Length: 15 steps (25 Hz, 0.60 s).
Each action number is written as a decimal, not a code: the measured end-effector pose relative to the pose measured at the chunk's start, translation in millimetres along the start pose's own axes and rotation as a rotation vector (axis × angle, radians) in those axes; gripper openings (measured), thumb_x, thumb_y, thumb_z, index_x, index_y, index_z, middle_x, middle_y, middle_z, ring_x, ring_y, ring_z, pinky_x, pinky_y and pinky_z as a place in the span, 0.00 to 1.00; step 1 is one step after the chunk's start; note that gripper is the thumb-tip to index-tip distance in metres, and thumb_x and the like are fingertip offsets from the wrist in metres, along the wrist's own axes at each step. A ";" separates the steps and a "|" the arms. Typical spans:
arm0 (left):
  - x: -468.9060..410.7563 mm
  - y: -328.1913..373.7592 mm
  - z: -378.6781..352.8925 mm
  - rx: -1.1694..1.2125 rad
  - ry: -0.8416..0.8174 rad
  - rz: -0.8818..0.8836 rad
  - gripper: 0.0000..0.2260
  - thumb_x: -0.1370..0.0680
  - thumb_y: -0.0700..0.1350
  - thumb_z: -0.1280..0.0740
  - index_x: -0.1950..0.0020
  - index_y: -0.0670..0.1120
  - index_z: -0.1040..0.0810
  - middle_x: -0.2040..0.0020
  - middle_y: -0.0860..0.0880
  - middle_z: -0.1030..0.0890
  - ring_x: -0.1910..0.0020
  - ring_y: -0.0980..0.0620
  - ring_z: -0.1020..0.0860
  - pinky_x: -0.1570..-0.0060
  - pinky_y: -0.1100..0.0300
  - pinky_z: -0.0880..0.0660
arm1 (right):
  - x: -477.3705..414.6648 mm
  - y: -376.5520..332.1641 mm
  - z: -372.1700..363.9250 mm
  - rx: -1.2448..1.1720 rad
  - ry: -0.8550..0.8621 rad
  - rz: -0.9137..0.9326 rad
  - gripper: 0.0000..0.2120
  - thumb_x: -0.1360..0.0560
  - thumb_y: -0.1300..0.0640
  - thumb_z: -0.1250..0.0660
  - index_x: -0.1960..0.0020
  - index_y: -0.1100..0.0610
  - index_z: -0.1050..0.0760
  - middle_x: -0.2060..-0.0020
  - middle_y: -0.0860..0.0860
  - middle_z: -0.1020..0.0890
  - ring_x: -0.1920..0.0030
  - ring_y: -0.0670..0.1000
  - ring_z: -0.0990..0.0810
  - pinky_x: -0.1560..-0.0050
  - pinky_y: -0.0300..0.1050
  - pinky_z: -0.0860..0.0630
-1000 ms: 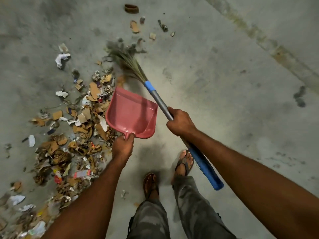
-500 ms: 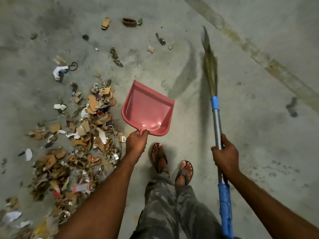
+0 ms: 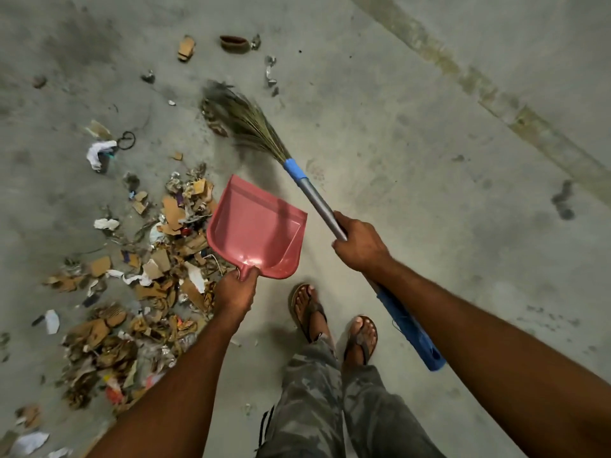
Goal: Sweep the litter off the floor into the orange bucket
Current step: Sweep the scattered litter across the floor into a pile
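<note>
A pink dustpan (image 3: 256, 231) hangs over the concrete floor, its stub handle gripped by my left hand (image 3: 235, 294). To its left lies a long heap of litter (image 3: 145, 279): torn cardboard, paper and wrappers. My right hand (image 3: 358, 241) grips the grey shaft of a broom (image 3: 314, 196) with blue sleeves. The broom's grass bristles (image 3: 243, 119) touch the floor above the dustpan, beside a brown scrap. Loose pieces lie farther out: a cardboard bit (image 3: 185, 48), a dark brown piece (image 3: 234, 43) and foil scraps (image 3: 271, 72). The orange bucket is out of sight.
My two feet in sandals (image 3: 310, 312) stand just below the dustpan. A white crumpled paper with a black ring (image 3: 99, 153) lies at the left. A worn painted stripe (image 3: 496, 94) runs diagonally across the bare floor on the right.
The broom swung from upright on the right back to the left, its bristles now on the floor above the dustpan. My right hand moved left and up. The dustpan stayed near the heap.
</note>
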State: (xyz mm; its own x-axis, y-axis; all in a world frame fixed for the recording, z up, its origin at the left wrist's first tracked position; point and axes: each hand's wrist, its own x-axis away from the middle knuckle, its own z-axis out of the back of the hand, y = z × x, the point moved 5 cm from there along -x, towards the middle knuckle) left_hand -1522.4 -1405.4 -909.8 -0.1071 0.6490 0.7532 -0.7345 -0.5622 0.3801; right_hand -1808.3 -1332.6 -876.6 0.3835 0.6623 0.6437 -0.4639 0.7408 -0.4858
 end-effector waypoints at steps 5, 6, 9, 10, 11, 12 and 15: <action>-2.8 38.9 16.1 0.008 0.010 -0.033 0.17 0.21 0.52 0.31 0.60 0.40 0.19 0.71 0.46 0.20 0.74 0.46 0.24 0.73 0.61 0.30 | 18.0 7.7 42.2 -0.165 0.184 -0.058 0.34 0.27 0.58 0.31 0.24 0.40 0.32 0.53 0.47 0.17 0.60 0.52 0.17 0.59 0.49 0.17; -3.7 50.3 13.5 0.037 -0.002 -0.045 0.16 0.21 0.52 0.30 0.60 0.40 0.20 0.72 0.47 0.21 0.74 0.46 0.24 0.72 0.61 0.30 | 19.7 21.9 55.3 -0.193 0.225 -0.101 0.33 0.27 0.58 0.30 0.24 0.40 0.31 0.55 0.48 0.16 0.62 0.52 0.17 0.61 0.50 0.16; -10.3 81.1 -2.4 0.125 -0.039 -0.049 0.15 0.22 0.53 0.30 0.62 0.43 0.20 0.73 0.49 0.23 0.75 0.49 0.27 0.73 0.60 0.30 | 13.1 59.5 93.0 -0.207 0.319 -0.199 0.29 0.28 0.59 0.30 0.28 0.44 0.27 0.58 0.51 0.16 0.64 0.55 0.16 0.63 0.52 0.16; -13.3 91.7 -9.4 0.147 -0.048 -0.048 0.15 0.22 0.53 0.29 0.62 0.43 0.21 0.73 0.49 0.23 0.76 0.50 0.27 0.74 0.61 0.31 | 3.5 68.6 103.2 -0.211 0.331 -0.242 0.26 0.27 0.60 0.30 0.30 0.49 0.26 0.60 0.53 0.16 0.66 0.56 0.16 0.65 0.52 0.16; -17.2 101.3 -16.8 0.164 -0.054 -0.045 0.15 0.22 0.53 0.29 0.62 0.44 0.21 0.73 0.50 0.23 0.76 0.50 0.28 0.74 0.61 0.31 | -10.2 75.4 111.4 -0.219 0.332 -0.297 0.22 0.27 0.62 0.31 0.33 0.54 0.25 0.62 0.55 0.17 0.68 0.57 0.16 0.67 0.52 0.16; -21.4 110.0 -24.1 0.183 -0.054 -0.039 0.14 0.22 0.53 0.29 0.61 0.44 0.21 0.73 0.50 0.23 0.77 0.51 0.28 0.75 0.61 0.32 | -28.4 79.1 117.4 -0.227 0.315 -0.349 0.19 0.27 0.63 0.31 0.36 0.58 0.23 0.63 0.57 0.18 0.69 0.58 0.17 0.68 0.53 0.16; -33.8 125.0 -41.8 0.245 -0.021 -0.015 0.15 0.21 0.52 0.29 0.59 0.42 0.20 0.72 0.48 0.24 0.79 0.54 0.29 0.78 0.64 0.33 | -94.6 60.7 117.2 -0.151 0.167 -0.332 0.15 0.30 0.61 0.33 0.45 0.61 0.22 0.63 0.58 0.18 0.68 0.59 0.16 0.65 0.57 0.15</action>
State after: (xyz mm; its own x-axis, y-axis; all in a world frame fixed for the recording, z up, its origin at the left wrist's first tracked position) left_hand -1638.6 -1476.2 -910.2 -0.0819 0.6491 0.7563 -0.5514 -0.6616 0.5082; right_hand -1966.3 -1363.5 -897.7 0.6232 0.3842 0.6812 -0.1754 0.9175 -0.3569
